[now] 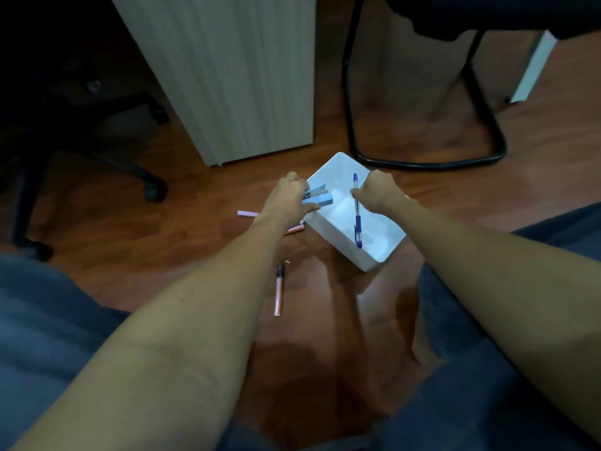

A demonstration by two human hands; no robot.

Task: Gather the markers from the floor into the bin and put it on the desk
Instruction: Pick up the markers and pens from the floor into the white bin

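Observation:
A white rectangular bin [379, 255] stands on the wooden floor between my arms. My left hand [287, 198] is shut on a light blue stapler [91, 196] at the bin's left rim. My right hand [374, 192] holds a blue pen [357, 219] over the bin's inside; the pen points toward me. On the floor lie a pink marker [278, 292], a lilac marker [246, 213] left of my left wrist, and an orange marker [295, 228] partly hidden under that wrist. A small pencil tip [283, 260] shows beside my left forearm.
A pale wood desk panel [240, 76] rises behind the bin. A black sled chair frame [422, 161] stands at the back right. An office chair base with castors [153, 187] is at the left. My knees in dark trousers frame the bottom.

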